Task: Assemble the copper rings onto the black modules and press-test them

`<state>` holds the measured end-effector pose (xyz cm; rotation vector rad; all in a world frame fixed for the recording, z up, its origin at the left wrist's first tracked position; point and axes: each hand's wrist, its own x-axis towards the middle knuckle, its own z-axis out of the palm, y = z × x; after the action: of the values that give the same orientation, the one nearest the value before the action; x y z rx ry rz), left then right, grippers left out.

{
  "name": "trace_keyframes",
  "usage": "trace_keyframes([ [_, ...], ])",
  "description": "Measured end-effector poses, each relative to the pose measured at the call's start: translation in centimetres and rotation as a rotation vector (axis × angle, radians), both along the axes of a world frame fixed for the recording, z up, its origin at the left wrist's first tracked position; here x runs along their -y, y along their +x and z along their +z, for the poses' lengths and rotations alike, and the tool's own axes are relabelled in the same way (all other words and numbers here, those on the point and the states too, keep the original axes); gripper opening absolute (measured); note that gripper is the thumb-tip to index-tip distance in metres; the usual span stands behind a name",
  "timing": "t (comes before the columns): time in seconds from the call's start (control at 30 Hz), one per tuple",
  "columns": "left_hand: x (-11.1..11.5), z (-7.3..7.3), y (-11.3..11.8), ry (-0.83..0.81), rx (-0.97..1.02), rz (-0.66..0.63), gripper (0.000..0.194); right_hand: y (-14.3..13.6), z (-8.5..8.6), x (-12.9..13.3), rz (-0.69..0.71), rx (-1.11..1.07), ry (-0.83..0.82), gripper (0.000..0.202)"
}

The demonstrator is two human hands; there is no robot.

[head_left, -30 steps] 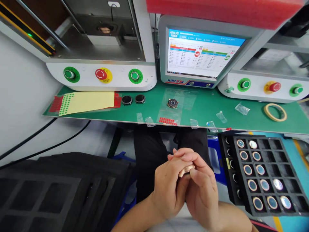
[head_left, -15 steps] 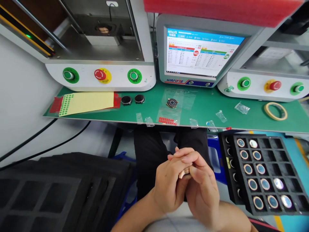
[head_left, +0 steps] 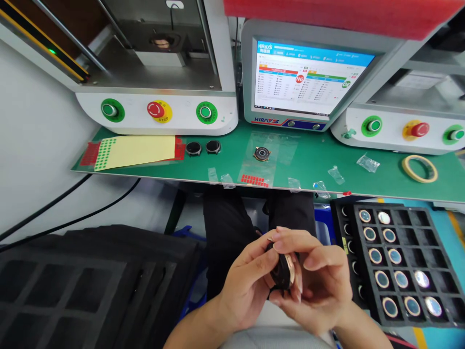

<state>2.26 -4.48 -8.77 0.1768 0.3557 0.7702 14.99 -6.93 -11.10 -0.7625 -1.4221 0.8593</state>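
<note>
Above my lap, a watch case point(head_left: 282, 271) with a dark face and a rose-gold rim is tilted on edge between both hands. My left hand point(head_left: 250, 276) grips it from the left, thumb over the dark side. From the right, my right hand point(head_left: 317, 276) has its fingertips on the rim, at top and bottom. Fingers cover part of the case. Beyond them on the green bench point(head_left: 174, 169) lies another watch case point(head_left: 262, 153), back side up, on a clear film with small red stickers point(head_left: 255, 181). Two dark round watch cases point(head_left: 203, 148) lie further left.
A black foam tray point(head_left: 410, 252) with several round watch cases stands at the right. Empty-looking black trays point(head_left: 65, 291) are stacked at the left. Machines with green and red buttons point(head_left: 156, 111), a monitor point(head_left: 308, 77), a yellow sticker sheet point(head_left: 141, 151) and a tape roll point(head_left: 419, 168) line the bench.
My hands were clasped together, mostly hiding the watch case. They have now parted somewhat, and the case is turned so that its dark side and rim show. The view has shifted slightly.
</note>
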Motion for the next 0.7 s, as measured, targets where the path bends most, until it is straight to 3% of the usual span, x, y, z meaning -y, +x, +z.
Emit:
trace_keyframes([
  [0.37, 0.3, -0.2, 0.2, -0.121, -0.113, -0.004, 0.03, 1.0, 0.0, -1.0, 0.017, 0.095, 0.045, 0.031],
  [0.7, -1.4, -1.0, 0.5, -0.125, -0.196, 0.005, 0.032, 0.9, -1.5, -2.5, -0.014, 0.08, 0.04, 0.034],
])
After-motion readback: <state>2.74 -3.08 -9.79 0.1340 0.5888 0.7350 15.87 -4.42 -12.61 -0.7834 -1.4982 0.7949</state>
